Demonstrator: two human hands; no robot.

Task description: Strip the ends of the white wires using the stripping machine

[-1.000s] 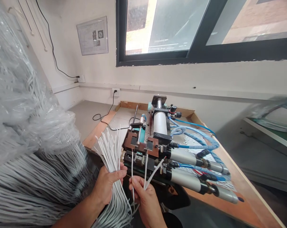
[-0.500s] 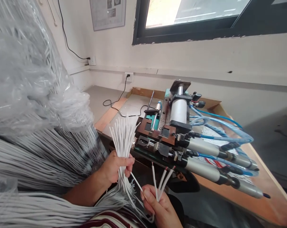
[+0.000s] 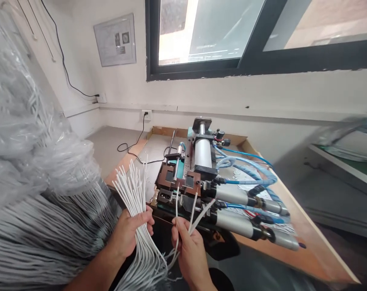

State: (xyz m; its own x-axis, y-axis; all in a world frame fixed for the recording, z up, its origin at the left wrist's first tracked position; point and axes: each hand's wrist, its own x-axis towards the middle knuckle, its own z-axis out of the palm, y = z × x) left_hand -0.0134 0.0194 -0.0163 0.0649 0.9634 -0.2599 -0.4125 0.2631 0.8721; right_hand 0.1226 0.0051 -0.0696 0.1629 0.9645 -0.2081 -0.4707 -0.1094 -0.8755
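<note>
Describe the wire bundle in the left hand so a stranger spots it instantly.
Start at the dark-framed window and drop to the machine below it. Just left of the machine's front, the left hand clasps the wire bundle, pale ends fanning upward. Unlike the few wires in the right hand, it is a thick sheaf.

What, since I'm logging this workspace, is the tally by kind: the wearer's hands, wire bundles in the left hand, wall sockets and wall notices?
Hands: 2 (left hand, right hand)
Wire bundle in the left hand: 1
Wall sockets: 2
Wall notice: 1
Total: 6
</note>
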